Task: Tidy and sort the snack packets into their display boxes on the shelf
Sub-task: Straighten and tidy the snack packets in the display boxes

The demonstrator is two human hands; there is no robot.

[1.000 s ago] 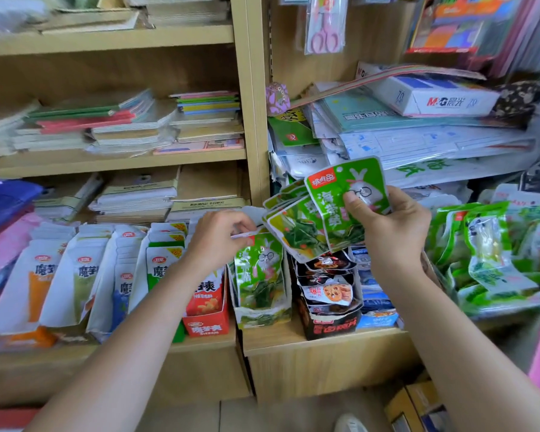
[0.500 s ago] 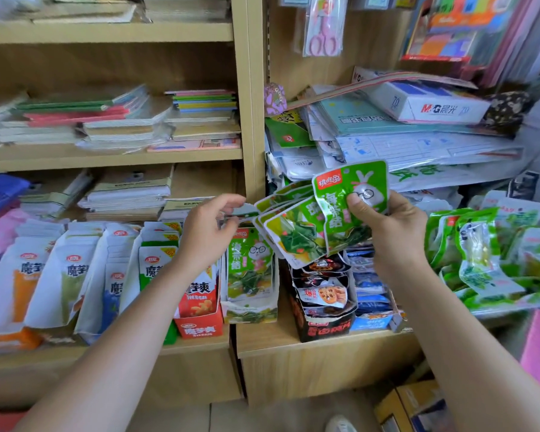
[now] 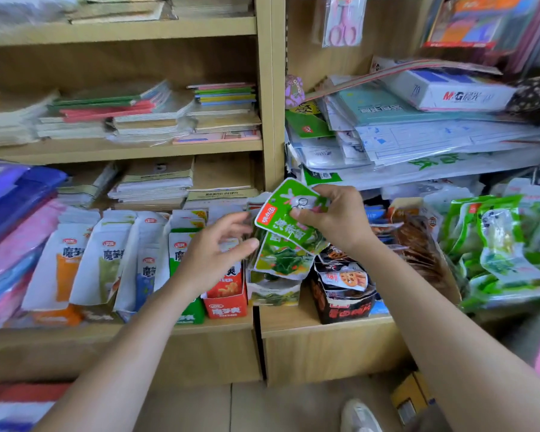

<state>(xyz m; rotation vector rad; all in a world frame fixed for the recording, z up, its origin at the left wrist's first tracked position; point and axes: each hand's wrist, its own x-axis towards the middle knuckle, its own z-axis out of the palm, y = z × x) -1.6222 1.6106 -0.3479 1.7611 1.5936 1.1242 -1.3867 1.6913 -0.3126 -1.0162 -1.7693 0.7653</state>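
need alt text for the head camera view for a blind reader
A person's right hand grips a bunch of green plastic snack packets over a green-and-white cardboard display box on a wooden shelf, with the open left hand beside them.

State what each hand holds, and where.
Right hand pinches the fanned green snack packets, grip near a top corner; left hand holds nothing.

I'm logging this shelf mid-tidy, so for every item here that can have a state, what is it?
right hand, grips the green packets, fanned and tilted.
left hand, fingers relaxed, beside the fan, holding nothing.
green-and-white display box, open-topped, upright, packets inside.
red display box, open-topped, upright.
dark display box, open, ragged top edge, packets inside.
pink scissors, shut, hanging in their wrapper.
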